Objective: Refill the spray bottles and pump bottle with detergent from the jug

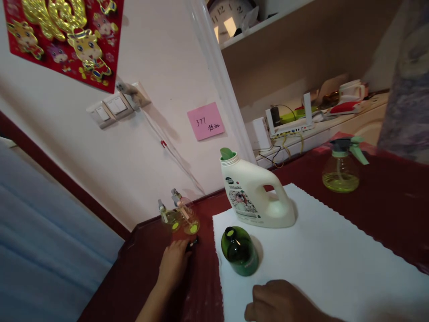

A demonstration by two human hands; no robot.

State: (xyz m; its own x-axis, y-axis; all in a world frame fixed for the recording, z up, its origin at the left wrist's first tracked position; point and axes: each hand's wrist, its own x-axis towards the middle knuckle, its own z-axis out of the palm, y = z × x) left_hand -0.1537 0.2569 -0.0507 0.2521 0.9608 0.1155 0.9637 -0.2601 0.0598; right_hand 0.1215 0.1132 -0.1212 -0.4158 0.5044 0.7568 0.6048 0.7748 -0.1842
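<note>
On the dark red tabletop at lower left, my left hand point(174, 261) is closed at the fingertips on a small black piece point(192, 244), perhaps a bottle top; its exact kind is unclear. My right hand point(276, 300) rests low over the white sheet point(321, 250) with its fingers curled, their inner side hidden. Between the hands an open green bottle point(239, 251) stands on the sheet, nearest to my right hand. Behind it is a large cream detergent jug point(256, 192), uncapped, with a green spout in its neck.
Two small spray bottles point(190, 218) with yellowish liquid stand by the wall, beyond my left hand. Another spray bottle point(340, 172) is at the right. A white router point(290, 127) and cables sit behind the jug. A blue curtain point(50, 232) hangs at the left.
</note>
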